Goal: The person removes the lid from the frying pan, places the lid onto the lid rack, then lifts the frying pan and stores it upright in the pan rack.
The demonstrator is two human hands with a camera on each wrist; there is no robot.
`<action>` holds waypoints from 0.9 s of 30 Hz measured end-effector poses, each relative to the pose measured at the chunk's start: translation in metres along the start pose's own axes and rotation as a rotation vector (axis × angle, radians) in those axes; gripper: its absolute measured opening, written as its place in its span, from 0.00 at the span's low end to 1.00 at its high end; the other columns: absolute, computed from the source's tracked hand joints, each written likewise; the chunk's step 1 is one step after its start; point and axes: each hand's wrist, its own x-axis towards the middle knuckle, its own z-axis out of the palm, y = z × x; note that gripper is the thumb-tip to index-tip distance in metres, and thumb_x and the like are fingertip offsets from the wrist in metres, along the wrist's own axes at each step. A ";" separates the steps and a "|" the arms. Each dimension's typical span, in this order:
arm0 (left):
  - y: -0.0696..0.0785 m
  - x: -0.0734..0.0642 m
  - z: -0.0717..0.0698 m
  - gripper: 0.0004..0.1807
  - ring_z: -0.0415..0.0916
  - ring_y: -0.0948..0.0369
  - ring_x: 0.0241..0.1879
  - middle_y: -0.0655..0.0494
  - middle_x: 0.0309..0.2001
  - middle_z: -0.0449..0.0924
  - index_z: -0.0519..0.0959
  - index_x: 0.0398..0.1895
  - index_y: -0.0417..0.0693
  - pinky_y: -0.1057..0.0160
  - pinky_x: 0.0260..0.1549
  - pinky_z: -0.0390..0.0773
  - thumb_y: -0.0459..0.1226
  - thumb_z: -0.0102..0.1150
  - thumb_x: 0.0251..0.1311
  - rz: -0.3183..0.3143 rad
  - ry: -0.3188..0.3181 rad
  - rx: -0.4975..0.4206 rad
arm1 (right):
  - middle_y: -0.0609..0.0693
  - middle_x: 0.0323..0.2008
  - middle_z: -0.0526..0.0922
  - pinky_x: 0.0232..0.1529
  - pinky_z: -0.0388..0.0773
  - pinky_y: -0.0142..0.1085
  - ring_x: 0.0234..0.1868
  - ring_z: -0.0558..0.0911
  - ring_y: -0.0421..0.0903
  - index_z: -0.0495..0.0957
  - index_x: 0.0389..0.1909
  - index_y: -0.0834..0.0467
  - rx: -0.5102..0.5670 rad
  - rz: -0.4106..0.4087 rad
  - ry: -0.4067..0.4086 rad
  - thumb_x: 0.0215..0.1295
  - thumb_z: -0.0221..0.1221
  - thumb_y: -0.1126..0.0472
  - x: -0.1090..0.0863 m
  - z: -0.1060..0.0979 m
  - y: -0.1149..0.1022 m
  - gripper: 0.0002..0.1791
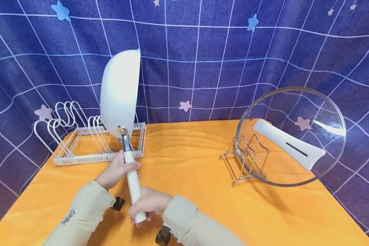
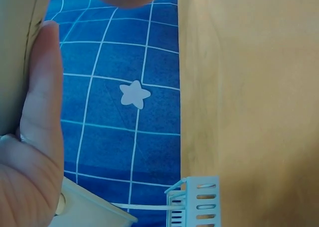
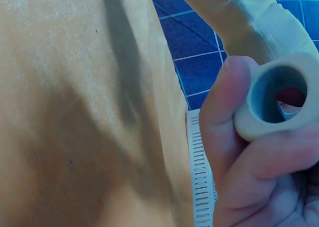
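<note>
A large white round pan (image 1: 120, 92) stands tilted on its edge over the white wire dish rack (image 1: 80, 136) at the back left of the orange-covered table (image 1: 196, 191). Both hands grip its long white handle (image 1: 132, 181): the left hand (image 1: 117, 169) higher up, the right hand (image 1: 149, 201) at the lower end. To the right, a round glass lid (image 1: 290, 135) with a white grip leans in a small metal wire stand (image 1: 249, 159).

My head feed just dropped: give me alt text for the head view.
Both hands grip a white pan by its handle, left hand higher, right hand at the end, holding it on edge over a white rack. To the right, a glass lid leans in a wire stand on the orange table.
</note>
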 end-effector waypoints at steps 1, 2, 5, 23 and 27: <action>0.000 0.000 0.000 0.23 0.76 0.57 0.26 0.48 0.33 0.66 0.52 0.51 0.28 0.58 0.29 0.82 0.23 0.51 0.57 0.002 -0.002 -0.004 | 0.54 0.13 0.79 0.07 0.60 0.26 0.11 0.76 0.42 0.70 0.28 0.62 0.001 0.001 -0.005 0.44 0.55 0.75 0.000 0.000 0.000 0.10; -0.001 0.000 0.001 0.23 0.75 0.57 0.26 0.48 0.33 0.66 0.53 0.51 0.29 0.58 0.29 0.82 0.23 0.51 0.57 0.004 -0.002 -0.005 | 0.54 0.14 0.79 0.07 0.60 0.27 0.11 0.76 0.42 0.70 0.29 0.62 0.002 0.002 -0.009 0.44 0.55 0.75 0.000 0.000 0.001 0.10; -0.002 -0.001 0.001 0.22 0.75 0.58 0.25 0.47 0.33 0.66 0.53 0.50 0.29 0.59 0.28 0.82 0.23 0.51 0.56 0.007 0.004 -0.007 | 0.55 0.14 0.79 0.07 0.60 0.27 0.11 0.76 0.43 0.69 0.31 0.62 -0.001 0.005 -0.012 0.44 0.55 0.75 0.001 0.000 0.003 0.11; -0.007 -0.006 0.002 0.22 0.77 0.59 0.26 0.46 0.33 0.69 0.53 0.51 0.29 0.60 0.30 0.82 0.23 0.50 0.56 -0.014 -0.010 0.013 | 0.54 0.13 0.79 0.07 0.61 0.27 0.11 0.75 0.42 0.70 0.29 0.62 -0.025 0.016 0.010 0.44 0.56 0.75 -0.002 0.004 0.009 0.11; -0.010 -0.006 0.003 0.23 0.77 0.59 0.26 0.47 0.33 0.68 0.53 0.52 0.29 0.60 0.30 0.82 0.23 0.50 0.56 -0.019 -0.012 -0.002 | 0.53 0.14 0.79 0.07 0.60 0.27 0.11 0.75 0.42 0.70 0.29 0.61 -0.025 0.017 0.013 0.44 0.56 0.75 -0.002 0.004 0.010 0.10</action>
